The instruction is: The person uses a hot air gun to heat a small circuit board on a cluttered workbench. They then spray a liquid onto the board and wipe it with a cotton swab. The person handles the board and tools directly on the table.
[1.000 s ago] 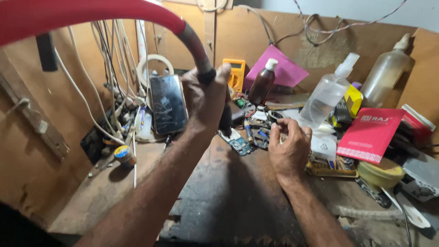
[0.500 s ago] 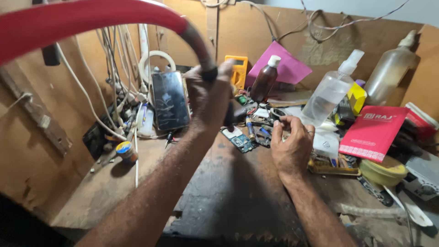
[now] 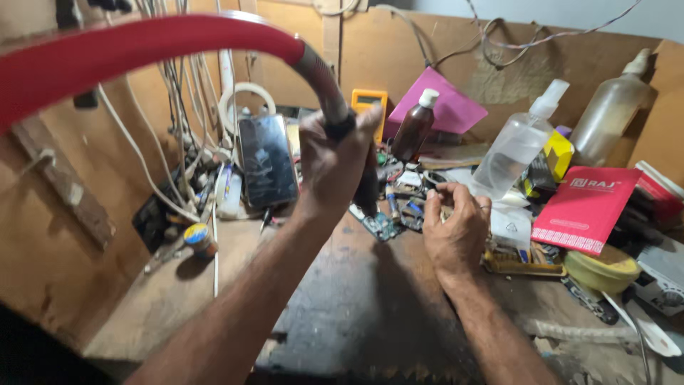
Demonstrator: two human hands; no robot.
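The left hand [image 3: 335, 160] has its fingers wrapped tight round the dark handle of a tool [image 3: 367, 185] fed by a red hose [image 3: 142, 43], its tip pointed down at a small green circuit board [image 3: 377, 224] on the surface [image 3: 342, 314]. The right hand [image 3: 456, 228] rests beside the board, fingers curled, perhaps pinching some small part; I can't quite tell. The tool looks in place over the board, which lies bare amid loose parts, so the work on it seems unfinished. A phone [image 3: 267, 160] leans behind.

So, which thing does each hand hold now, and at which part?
The left hand grips the black handle of the red-hosed tool. The right hand seems empty; its fingertips rest among small parts.
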